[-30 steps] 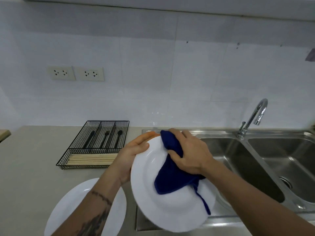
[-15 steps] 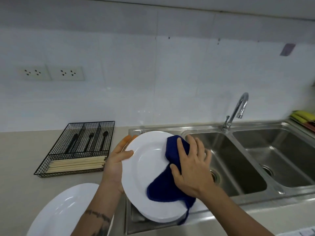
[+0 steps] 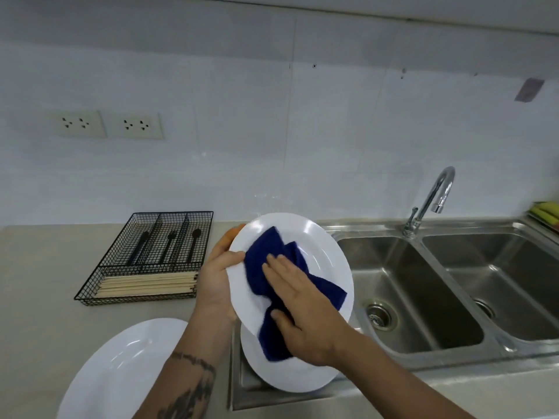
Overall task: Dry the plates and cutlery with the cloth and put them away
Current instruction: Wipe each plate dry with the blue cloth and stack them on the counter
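Note:
I hold a white plate (image 3: 320,246) tilted over the sink's drainboard. My left hand (image 3: 216,276) grips its left rim, thumb on the face. My right hand (image 3: 302,309) presses a dark blue cloth (image 3: 272,261) flat against the plate's face. Below it another white plate (image 3: 290,376) rests on the drainboard, partly hidden. A third white plate (image 3: 121,367) lies on the counter at the lower left. A black wire cutlery tray (image 3: 121,261) holds black cutlery (image 3: 171,246) and pale chopsticks (image 3: 148,284).
A steel double sink (image 3: 423,285) with a tap (image 3: 432,198) fills the right side. Yellow-green sponges (image 3: 544,213) sit at the far right edge. The beige counter (image 3: 39,282) runs left to a white tiled wall with two sockets (image 3: 109,125).
My right hand slid the cloth from the plate's right side toward its left and middle. The plate stayed in my left hand. The view shifted slightly.

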A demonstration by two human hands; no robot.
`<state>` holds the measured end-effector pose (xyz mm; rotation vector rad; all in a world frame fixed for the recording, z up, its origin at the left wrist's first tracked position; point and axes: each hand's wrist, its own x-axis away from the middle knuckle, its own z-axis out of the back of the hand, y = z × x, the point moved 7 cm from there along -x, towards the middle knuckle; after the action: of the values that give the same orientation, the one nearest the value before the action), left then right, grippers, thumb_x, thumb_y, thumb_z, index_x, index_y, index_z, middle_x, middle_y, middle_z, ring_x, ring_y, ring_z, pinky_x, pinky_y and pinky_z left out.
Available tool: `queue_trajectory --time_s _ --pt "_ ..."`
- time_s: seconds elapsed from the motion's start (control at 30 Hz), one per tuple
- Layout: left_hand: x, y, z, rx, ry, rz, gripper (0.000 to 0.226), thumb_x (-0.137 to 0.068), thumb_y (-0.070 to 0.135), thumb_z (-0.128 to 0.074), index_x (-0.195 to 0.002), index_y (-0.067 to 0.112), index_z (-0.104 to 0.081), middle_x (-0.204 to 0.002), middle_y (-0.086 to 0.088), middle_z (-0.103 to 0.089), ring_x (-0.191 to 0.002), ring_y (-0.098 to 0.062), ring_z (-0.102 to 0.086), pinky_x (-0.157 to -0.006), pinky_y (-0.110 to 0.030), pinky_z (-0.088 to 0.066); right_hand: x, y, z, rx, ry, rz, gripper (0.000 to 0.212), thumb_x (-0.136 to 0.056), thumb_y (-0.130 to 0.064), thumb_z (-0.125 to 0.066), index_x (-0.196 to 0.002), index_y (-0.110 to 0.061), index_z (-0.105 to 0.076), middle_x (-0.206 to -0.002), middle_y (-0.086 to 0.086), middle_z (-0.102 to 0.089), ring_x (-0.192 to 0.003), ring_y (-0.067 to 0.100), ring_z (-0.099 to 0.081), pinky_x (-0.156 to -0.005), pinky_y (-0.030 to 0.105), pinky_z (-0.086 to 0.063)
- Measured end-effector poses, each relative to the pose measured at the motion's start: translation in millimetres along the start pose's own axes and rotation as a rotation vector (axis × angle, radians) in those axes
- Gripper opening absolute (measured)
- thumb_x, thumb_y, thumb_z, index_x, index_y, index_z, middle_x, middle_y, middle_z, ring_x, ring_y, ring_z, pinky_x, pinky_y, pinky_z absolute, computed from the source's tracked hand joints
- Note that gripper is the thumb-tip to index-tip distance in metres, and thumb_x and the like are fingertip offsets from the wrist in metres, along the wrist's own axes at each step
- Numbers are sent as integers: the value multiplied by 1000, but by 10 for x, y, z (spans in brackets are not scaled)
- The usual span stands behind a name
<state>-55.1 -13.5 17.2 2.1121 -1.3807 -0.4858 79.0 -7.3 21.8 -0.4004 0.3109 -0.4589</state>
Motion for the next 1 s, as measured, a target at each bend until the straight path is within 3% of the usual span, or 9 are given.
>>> queue_trajectory --time_s 0.13,0.27,0.37,0.5,0.63,0.73,0.8,0.93,1.0 --pt "-80 219 125 11 9 -70 43 -72 -3 -51 -107 18 -63 -110 -8 -66 -91 -30 -65 -74 -41 -57 169 21 74 44 -103 126 61 -93 -25 -45 -151 -31 -25 -158 -20 -15 -144 -5 -1 -117 20 -2" --pt "-94 190 114 -16 23 -73 47 -71 -7 -52 -112 15 -61 -123 -12 -59 -104 -37 -57 -82 -46 -53 125 577 235 223 125 -52 63 -88 -37 -33 -149 -21 -31 -157 -7 -21 -147 11 -7 -120 34 -12" --pt "-62 1 31 -32 87 -46 44 -76 -12 -46 -105 14 -68 -113 -13 -65 -97 -35 -64 -85 -49 -52 -61 797 220 204 199 -226 64 -93 -36 -21 -153 -15 -17 -160 -7 -6 -147 14 8 -120 36 -8" --pt "-25 -295 -147 -23 46 46 46 -73 -10 -50 -109 12 -69 -118 -22 -65 -100 -40 -64 -92 -52 -49 -279 678 212 21 266 -263 63 -99 -20 -34 -154 -20 -4 -157 -16 11 -145 11 20 -118 28 3" --pt "-81 -300 -156 40 26 45 47 -81 -12 -41 -107 15 -69 -110 -19 -69 -91 -33 -68 -87 -44 -51 -262 321 157 17 126 -96 66 -99 -24 -39 -153 -26 -2 -156 -20 10 -144 3 18 -116 22 7" --pt "-161 -134 -83 57 16 -5 46 -81 -11 -40 -89 20 -73 -93 -7 -72 -79 -26 -69 -79 -40 -52 -33 152 82 -20 6 -14 61 -97 -30 -41 -152 -34 -14 -157 -24 -6 -143 -5 5 -117 21 2" --pt "-167 -72 -16 80 22 -21 44 -81 -11 -40 -90 21 -70 -90 -3 -72 -77 -25 -69 -78 -42 -53 102 199 73 16 -53 10 58 -95 -32 -41 -149 -37 -24 -155 -26 -15 -142 -7 -2 -117 21 -1" --pt "-156 -45 -48 68 -60 -42 40 -68 -7 -50 -99 14 -64 -99 -10 -67 -84 -32 -66 -75 -44 -56 64 656 207 236 53 -74 64 -89 -40 -28 -150 -24 -28 -156 -14 -14 -146 10 -13 -120 30 -8" --pt "-147 -130 -111 38 -58 -13 45 -66 -5 -51 -106 12 -63 -105 -15 -66 -89 -36 -65 -75 -46 -57 -73 885 281 294 150 -193 70 -87 -42 -18 -152 -14 -21 -156 -8 -8 -148 21 -10 -121 36 -9"
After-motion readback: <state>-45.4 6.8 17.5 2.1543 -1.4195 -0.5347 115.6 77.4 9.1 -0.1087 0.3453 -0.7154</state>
